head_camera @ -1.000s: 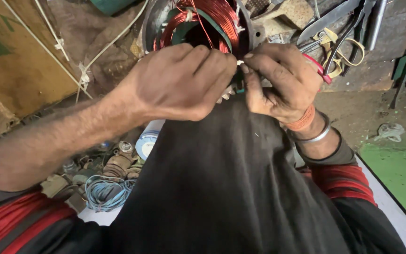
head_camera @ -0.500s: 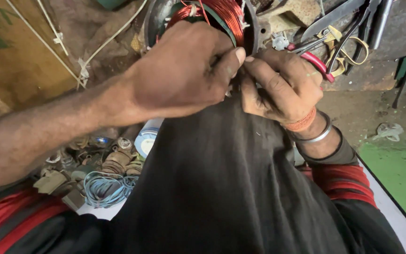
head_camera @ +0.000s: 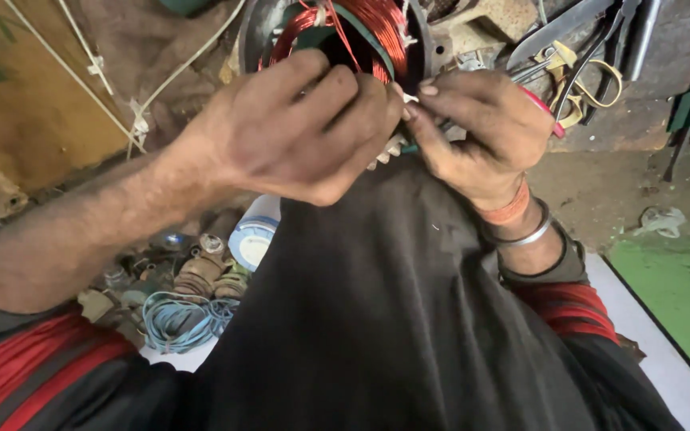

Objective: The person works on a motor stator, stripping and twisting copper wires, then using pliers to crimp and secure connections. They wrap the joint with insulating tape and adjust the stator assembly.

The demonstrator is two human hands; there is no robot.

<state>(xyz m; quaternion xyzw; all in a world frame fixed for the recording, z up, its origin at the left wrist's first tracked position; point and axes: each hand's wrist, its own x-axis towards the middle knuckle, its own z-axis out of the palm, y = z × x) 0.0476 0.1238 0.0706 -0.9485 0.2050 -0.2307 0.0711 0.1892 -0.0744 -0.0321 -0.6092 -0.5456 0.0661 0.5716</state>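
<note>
Hands at Motor Winding

Cluttered floor: blue wire coil (head_camera: 177, 319), scissors (head_camera: 576, 48), bare concrete. Copper winding (head_camera: 377, 28) sits in its metal housing (head_camera: 253, 32) at top centre. Left hand (head_camera: 297, 128) and right hand (head_camera: 481, 132) meet below it, fingers pinched narrow; what they grip cannot be told.

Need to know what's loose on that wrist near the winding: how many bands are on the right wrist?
2: an orange band just below the right hand, and a silver bangle under it, next to the sleeve. More may hide under the sleeve.
</note>
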